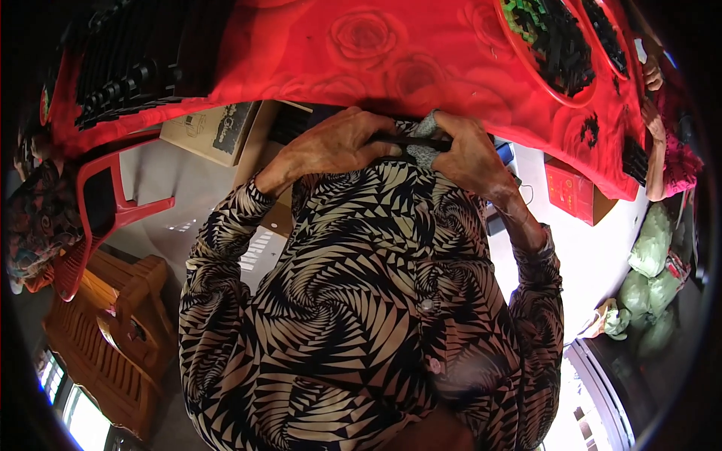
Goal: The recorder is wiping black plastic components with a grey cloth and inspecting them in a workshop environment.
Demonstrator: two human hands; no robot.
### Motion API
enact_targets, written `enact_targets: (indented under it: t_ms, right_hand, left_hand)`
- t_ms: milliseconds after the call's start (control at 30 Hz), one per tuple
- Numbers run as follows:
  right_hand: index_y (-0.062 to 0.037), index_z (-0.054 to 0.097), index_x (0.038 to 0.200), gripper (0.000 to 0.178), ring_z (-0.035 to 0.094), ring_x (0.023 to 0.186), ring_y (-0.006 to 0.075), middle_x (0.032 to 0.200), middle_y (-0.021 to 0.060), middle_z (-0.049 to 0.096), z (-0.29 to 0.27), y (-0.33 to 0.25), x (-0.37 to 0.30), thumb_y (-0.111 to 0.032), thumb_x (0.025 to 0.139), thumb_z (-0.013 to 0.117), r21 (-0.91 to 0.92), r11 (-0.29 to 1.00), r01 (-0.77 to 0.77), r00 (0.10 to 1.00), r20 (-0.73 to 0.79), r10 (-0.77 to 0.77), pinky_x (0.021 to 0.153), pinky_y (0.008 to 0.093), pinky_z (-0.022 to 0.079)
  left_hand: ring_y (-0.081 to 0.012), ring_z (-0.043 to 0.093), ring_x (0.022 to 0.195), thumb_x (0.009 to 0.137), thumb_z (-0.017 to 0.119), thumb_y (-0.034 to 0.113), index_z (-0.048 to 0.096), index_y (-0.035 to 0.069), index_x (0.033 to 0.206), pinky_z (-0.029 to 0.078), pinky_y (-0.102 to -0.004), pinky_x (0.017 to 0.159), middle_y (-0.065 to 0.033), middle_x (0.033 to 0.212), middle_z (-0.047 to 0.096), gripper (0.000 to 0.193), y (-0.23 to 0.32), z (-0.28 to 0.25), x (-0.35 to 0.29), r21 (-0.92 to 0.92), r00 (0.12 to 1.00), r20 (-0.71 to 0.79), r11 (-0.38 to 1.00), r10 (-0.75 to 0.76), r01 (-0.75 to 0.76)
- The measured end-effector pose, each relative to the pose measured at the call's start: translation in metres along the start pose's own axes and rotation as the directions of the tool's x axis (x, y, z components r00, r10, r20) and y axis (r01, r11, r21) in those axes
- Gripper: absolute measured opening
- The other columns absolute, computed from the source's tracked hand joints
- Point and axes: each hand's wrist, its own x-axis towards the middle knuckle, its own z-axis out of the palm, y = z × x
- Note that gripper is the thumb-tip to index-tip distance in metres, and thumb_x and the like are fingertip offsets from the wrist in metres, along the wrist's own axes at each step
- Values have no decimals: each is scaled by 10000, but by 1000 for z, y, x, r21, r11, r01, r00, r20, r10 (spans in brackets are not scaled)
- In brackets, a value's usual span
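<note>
In front of my lap, at the near edge of the red table, both hands hold a thin black strip [412, 140] stretched between them. My left hand [335, 146] is closed, its thumb and fingers pinching the strip's left end. The other end sits in the closed fingers of my right hand [472, 156]. A grey speckled covering [424, 155] shows at the right thumb and fingertip; whether it is wrapped round them or held cannot be made out. The strip's ends are hidden in my fingers.
Black strips [143, 60] are stacked on the rose-printed red tablecloth [301, 56]. At the far right stands a red basin [519, 56] of black and green pieces. Below are a cardboard box [203, 135], a red chair [90, 218] and green bags [650, 244]. People sit at both sides.
</note>
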Motion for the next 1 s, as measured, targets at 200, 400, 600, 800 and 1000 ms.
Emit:
enact_targets:
  t_ms: [200,400,600,800,1000]
  right_hand:
    - [27,592,897,181,527,628,104,676,82,621,5,17,-1,15,719,621,-4,1000,11,1000,16,-11,590,307,452]
    - [47,549,833,172,573,602,325,684,207,582,-3,5,2,3,668,570,-21,998,61,998,-7,-61,568,399,425]
    - [42,609,963,248,612,698,151,766,158,639,-10,-3,3,56,722,553,127,976,178,979,82,-189,636,332,482]
    - [31,647,1065,266,635,824,108,898,78,712,-3,2,2,82,824,549,259,947,191,980,-111,-168,731,261,514]
    - [29,659,1023,180,610,690,87,754,95,687,8,-5,8,37,863,577,272,961,59,955,-294,25,589,266,483]
  left_hand:
    - [-315,626,1034,919,632,261,634,29,1193,478,-375,900,-182,1068,678,359,5,8,-1,126,993,-25,985,-115,117]
    - [-333,630,919,917,636,305,634,39,1148,484,-383,838,-163,999,677,352,9,8,-6,242,987,-160,968,-29,67]
    - [-286,607,1009,936,613,343,614,38,1144,474,-401,898,-141,1018,672,369,0,-2,-7,-10,997,-55,999,-53,52]
    - [-140,587,743,943,644,224,642,9,1067,471,-304,709,-94,825,664,248,4,3,-6,-353,992,-53,931,-117,91]
    - [-130,544,697,931,639,176,622,-22,1072,444,-310,646,-112,767,625,244,6,-2,-14,-176,988,-154,984,-18,-9]
